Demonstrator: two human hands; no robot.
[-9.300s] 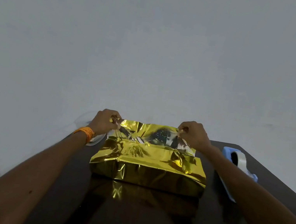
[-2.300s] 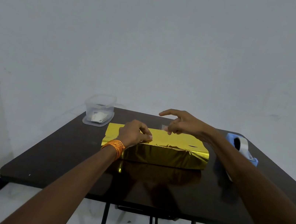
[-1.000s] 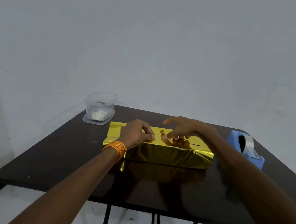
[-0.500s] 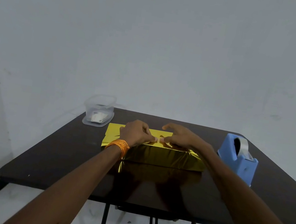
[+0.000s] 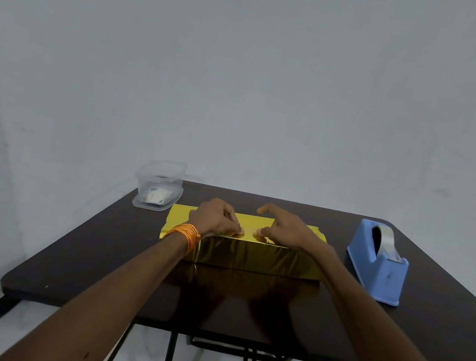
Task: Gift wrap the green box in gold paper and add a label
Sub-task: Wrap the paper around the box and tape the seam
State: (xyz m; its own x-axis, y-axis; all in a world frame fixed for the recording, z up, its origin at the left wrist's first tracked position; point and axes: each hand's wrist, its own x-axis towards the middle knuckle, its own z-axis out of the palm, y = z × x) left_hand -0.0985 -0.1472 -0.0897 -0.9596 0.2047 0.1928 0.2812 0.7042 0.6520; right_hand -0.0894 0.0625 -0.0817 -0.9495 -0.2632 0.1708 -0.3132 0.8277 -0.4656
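Left hand (image 5: 218,216), fingers curled, and right hand (image 5: 283,228), loosely spread, press fingertips (image 5: 239,230) onto the top of the gold-wrapped box (image 5: 250,254) on the tabletop (image 5: 92,266) (whether the left pinches tape I cannot tell). Best rub outward from the middle, keeping the paper taut.

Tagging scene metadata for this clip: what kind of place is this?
Probably a bare indoor recording setup, not a lived-in room: a plain grey wall, one dark table on thin metal legs, with a gold-wrapped box, a blue tape dispenser and a clear plastic container on it.
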